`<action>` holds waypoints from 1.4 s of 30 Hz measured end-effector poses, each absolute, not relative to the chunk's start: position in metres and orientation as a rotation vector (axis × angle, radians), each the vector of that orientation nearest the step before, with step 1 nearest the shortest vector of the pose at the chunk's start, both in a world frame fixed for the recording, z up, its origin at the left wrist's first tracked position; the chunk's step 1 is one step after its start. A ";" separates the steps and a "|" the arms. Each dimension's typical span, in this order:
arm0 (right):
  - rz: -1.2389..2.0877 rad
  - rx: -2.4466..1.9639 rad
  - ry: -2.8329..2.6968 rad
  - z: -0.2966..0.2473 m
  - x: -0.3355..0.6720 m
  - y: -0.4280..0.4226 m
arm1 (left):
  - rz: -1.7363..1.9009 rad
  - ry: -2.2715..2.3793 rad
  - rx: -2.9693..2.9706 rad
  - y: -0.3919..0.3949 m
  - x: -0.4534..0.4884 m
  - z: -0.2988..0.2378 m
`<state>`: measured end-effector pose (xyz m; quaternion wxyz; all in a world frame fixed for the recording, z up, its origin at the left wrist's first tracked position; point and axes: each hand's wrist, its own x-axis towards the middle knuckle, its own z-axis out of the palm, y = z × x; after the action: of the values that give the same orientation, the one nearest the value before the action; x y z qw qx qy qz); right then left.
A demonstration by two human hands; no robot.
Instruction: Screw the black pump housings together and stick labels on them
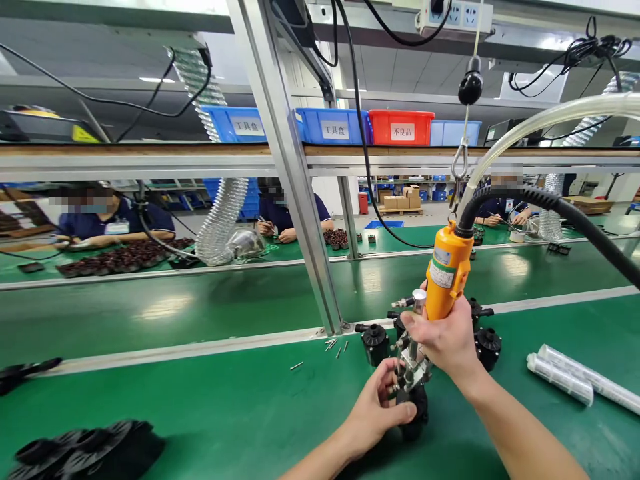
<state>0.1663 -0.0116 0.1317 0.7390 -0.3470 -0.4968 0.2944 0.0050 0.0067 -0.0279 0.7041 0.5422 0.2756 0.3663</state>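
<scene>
My right hand (447,337) is wrapped round an orange electric screwdriver (446,267), which hangs from a hook and points downward. Its metal nose assembly (414,367) rests on or just above a small black pump (413,417); the exact contact is hidden. Fingers of my left hand (377,407) grip that pump from the left side, with the thumb along its front. More black pumps stand behind my hands, one (375,343) to the left and another (488,347) to the right.
Several small metal pins or screws (330,345) lie left of the pumps. Clear plastic tubes (560,380) lie at right, black parts (85,450) at lower left. An aluminium post (295,167) rises ahead. Co-workers sit across the line. A hose (530,130) and cable arch rightward.
</scene>
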 end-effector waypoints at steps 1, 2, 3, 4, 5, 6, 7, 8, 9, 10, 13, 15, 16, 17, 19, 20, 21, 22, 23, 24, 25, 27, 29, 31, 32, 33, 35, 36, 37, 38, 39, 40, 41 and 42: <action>0.645 -0.765 -1.082 0.132 0.167 -0.011 | 0.815 0.622 1.208 0.006 0.005 -0.029; 0.638 -0.767 -1.070 0.132 0.167 -0.011 | 0.811 0.628 1.213 0.005 0.005 -0.032; 0.621 -0.771 -1.056 0.133 0.168 -0.011 | 0.817 0.635 1.225 0.005 0.005 -0.034; 0.596 -0.776 -1.045 0.135 0.170 -0.012 | 0.841 0.646 1.243 0.004 0.004 -0.037; 0.567 -0.779 -1.038 0.138 0.172 -0.013 | 0.892 0.664 1.268 0.003 0.004 -0.039; 0.536 -0.779 -1.031 0.140 0.175 -0.016 | 0.962 0.684 1.299 0.002 0.004 -0.041; 0.505 -0.778 -1.022 0.144 0.180 -0.019 | 1.032 0.697 1.332 0.002 0.004 -0.043; 0.469 -0.773 -1.006 0.147 0.185 -0.023 | 1.082 0.702 1.356 0.002 0.004 -0.043; 0.429 -0.771 -0.986 0.150 0.191 -0.027 | 1.097 0.697 1.368 0.002 0.003 -0.043; 0.387 -0.775 -0.962 0.153 0.197 -0.030 | 1.075 0.685 1.374 0.002 0.003 -0.042; 0.305 -0.801 -0.910 0.159 0.212 -0.039 | 0.983 0.702 1.408 0.000 0.004 -0.036; 0.326 -0.812 -0.900 0.160 0.217 -0.041 | 0.999 0.773 1.453 -0.002 0.007 -0.033; 0.347 -0.810 -0.897 0.161 0.217 -0.040 | 1.005 0.804 1.475 -0.003 0.008 -0.032; 0.370 -0.807 -0.895 0.161 0.216 -0.040 | 1.002 0.822 1.491 -0.005 0.009 -0.031; 0.411 -0.790 -0.892 0.163 0.213 -0.037 | 0.975 0.824 1.508 -0.006 0.010 -0.030; 0.431 -0.780 -0.893 0.163 0.210 -0.036 | 0.963 0.821 1.513 -0.007 0.011 -0.030; 0.452 -0.773 -0.899 0.164 0.208 -0.035 | 0.958 0.818 1.515 -0.007 0.011 -0.030; 0.470 -0.768 -0.906 0.164 0.207 -0.034 | 0.960 0.820 1.513 -0.007 0.011 -0.030; 0.483 -0.768 -0.914 0.165 0.205 -0.033 | 0.959 0.823 1.511 -0.007 0.010 -0.031; 0.493 -0.771 -0.920 0.164 0.205 -0.032 | 0.956 0.826 1.510 -0.006 0.010 -0.031; 0.498 -0.776 -0.923 0.164 0.204 -0.032 | 0.950 0.828 1.511 -0.006 0.010 -0.031; 0.493 -0.779 -0.917 0.163 0.205 -0.032 | 0.932 0.827 1.517 -0.006 0.010 -0.031; 0.483 -0.776 -0.904 0.162 0.206 -0.032 | 0.916 0.825 1.525 -0.005 0.010 -0.030; 0.482 -0.778 -0.900 0.162 0.207 -0.032 | 0.915 0.827 1.529 -0.005 0.011 -0.029; 0.487 -0.781 -0.902 0.161 0.207 -0.033 | 0.915 0.828 1.528 -0.006 0.011 -0.028; 0.495 -0.786 -0.906 0.161 0.207 -0.033 | 0.914 0.829 1.526 -0.006 0.011 -0.028; 0.503 -0.799 -0.915 0.160 0.206 -0.032 | 0.919 0.836 1.521 -0.006 0.011 -0.028; 0.500 -0.806 -0.923 0.159 0.205 -0.031 | 0.925 0.839 1.517 -0.007 0.011 -0.028; 0.488 -0.815 -0.931 0.158 0.202 -0.030 | 0.930 0.843 1.511 -0.007 0.011 -0.029; 0.473 -0.823 -0.946 0.156 0.199 -0.029 | 0.934 0.846 1.503 -0.007 0.011 -0.029; 0.458 -0.827 -0.970 0.154 0.195 -0.028 | 0.935 0.847 1.494 -0.007 0.011 -0.030; 0.450 -0.825 -1.000 0.152 0.191 -0.026 | 0.931 0.845 1.488 -0.007 0.011 -0.031; 0.448 -0.818 -1.028 0.149 0.187 -0.024 | 0.928 0.842 1.482 -0.007 0.011 -0.031; 0.455 -0.810 -1.054 0.146 0.184 -0.022 | 0.925 0.839 1.480 -0.007 0.011 -0.032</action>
<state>0.1835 -0.0224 0.1461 0.7633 -0.3723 -0.4846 0.2093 0.0105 -0.0065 -0.0321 0.5669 0.6295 0.3570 0.3935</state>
